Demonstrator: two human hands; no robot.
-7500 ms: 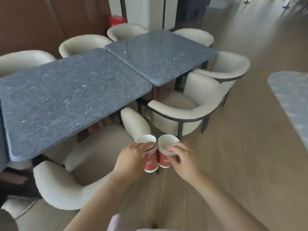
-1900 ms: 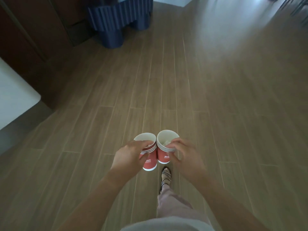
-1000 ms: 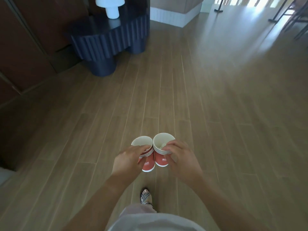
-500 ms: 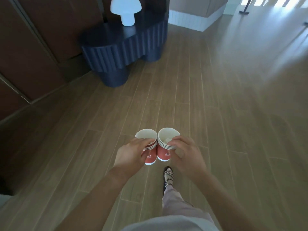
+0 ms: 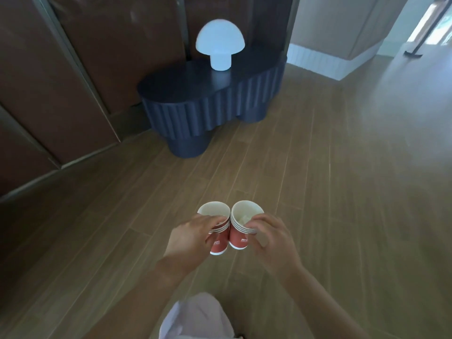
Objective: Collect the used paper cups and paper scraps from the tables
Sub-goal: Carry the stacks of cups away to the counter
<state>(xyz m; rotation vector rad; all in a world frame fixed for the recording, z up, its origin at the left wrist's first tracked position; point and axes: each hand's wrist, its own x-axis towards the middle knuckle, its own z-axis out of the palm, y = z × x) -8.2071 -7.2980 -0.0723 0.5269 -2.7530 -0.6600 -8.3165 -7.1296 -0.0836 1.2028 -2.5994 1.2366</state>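
Two stacks of red paper cups with white rims are carried side by side in front of me, touching each other. My left hand (image 5: pixel 189 237) grips the left cup stack (image 5: pixel 216 244) around its side. My right hand (image 5: pixel 274 243) grips the right cup stack (image 5: pixel 238 238), and white paper scraps (image 5: pixel 244 218) lie inside its top cup. Both stacks are upright above the wooden floor.
A dark blue fluted side table (image 5: pixel 208 104) stands ahead against brown wall panels (image 5: pixel 73 69), with a white mushroom lamp (image 5: pixel 220 45) on it. Wooden floor (image 5: pixel 342 167) stretches ahead and to the right. My light trouser leg (image 5: pixel 198 316) shows at the bottom.
The tables and chairs have left the view. I have walked across the floor, and the blue side table with the lamp has come closer. Both hands keep the same hold on the cups.
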